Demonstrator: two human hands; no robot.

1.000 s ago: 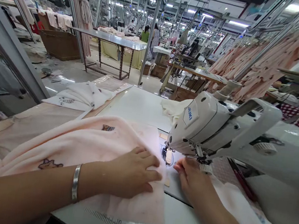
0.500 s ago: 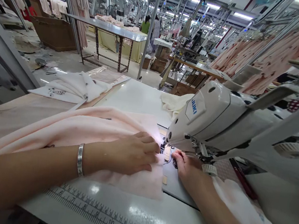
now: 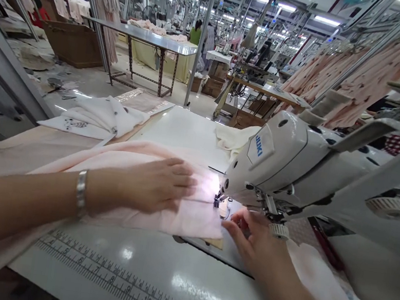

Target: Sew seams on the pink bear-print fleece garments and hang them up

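Observation:
Pale pink fabric (image 3: 191,217) lies across the sewing machine bed, its right end by the lit presser foot (image 3: 217,200). A fold or seam line runs across it toward the foot. My left hand (image 3: 155,183), with a silver bracelet at the wrist, rests flat on the fabric left of the foot, fingers stretched out and slightly blurred. My right hand (image 3: 255,233) is under the machine head, right of the foot. Its thumb and forefinger are apart, the thumb tip at the fabric's right edge; the other fingers are curled and partly hidden. The white sewing machine (image 3: 277,150) stands at right.
A printed ruler scale (image 3: 113,276) runs along the table's front. White printed fabric pieces (image 3: 94,116) lie at the back left, cream cloth (image 3: 234,137) behind the machine head. More white cloth (image 3: 336,291) is at right. Beyond stand a metal table (image 3: 144,37) and hanging pink garments.
My left hand has slid left and slightly up, away from the foot. The fabric's front edge has shifted back, uncovering more table. My right thumb has opened away from the forefinger toward the fabric.

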